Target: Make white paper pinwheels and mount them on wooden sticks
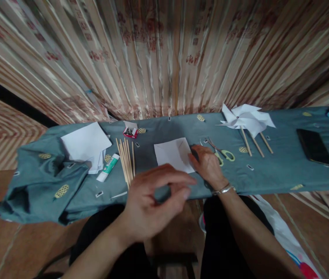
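Observation:
A creased white square of paper lies flat on the cloth in front of me. My right hand rests at its right edge, the thumb and bent fingers closed against that edge. Nearer the camera, my left hand is raised above the table's front edge. Its thumb and fingers curve apart with nothing between them, and it hides part of the cloth. Scissors with light green handles lie just beyond my right hand, partly covered by it. Several thin wooden sticks lie left of the paper, their lower ends near my left hand.
White paper pinwheels on sticks lie at the right, with a black phone farther over. A glue stick, stacked white paper and a small red box of metal pieces are at the left. A curtain hangs behind.

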Motion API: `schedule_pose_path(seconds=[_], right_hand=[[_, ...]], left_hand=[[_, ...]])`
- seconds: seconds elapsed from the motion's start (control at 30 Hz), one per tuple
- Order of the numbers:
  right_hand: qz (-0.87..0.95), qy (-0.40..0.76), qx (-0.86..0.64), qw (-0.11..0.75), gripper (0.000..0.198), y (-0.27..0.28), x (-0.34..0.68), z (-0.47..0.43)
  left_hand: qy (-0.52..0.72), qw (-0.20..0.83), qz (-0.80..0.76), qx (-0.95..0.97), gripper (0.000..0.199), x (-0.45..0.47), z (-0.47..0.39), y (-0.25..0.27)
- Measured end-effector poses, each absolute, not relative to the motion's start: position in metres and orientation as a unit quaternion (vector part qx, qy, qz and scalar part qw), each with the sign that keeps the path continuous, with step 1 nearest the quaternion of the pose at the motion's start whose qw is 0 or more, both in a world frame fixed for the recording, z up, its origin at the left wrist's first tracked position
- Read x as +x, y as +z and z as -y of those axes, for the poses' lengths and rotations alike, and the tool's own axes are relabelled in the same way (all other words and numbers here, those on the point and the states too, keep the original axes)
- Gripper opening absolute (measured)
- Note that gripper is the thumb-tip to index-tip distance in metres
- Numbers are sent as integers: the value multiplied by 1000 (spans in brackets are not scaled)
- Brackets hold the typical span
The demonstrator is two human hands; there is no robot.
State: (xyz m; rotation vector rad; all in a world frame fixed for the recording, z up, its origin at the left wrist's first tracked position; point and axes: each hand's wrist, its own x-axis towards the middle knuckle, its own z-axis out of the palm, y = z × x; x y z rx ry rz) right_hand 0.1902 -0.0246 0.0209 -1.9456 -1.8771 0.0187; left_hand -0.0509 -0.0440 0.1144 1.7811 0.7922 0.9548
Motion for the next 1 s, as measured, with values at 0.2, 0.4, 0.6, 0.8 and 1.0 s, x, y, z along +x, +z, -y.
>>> schedule_pose_path(seconds=[0.2,0.4,0.6,0.8,1.0], right_hand=[[708,21,-659,253,41,14,178,26],[741,31,-638,207,43,9,163,33],[745,34,-642,177,40,10,163,33],[743,36,-645,176,39,13,164,29],[727,24,-649,223,39,15,160,19]], left_hand=[[254,228,-314,886,40,-14,4,39],[151,151,-338,916,45,-20,-5,0],[152,138,-334,920,45,-23,-10,0],[159,136,-339,917,41,-23,-14,3],[155,159,-350,910,38,-21,-24,8]])
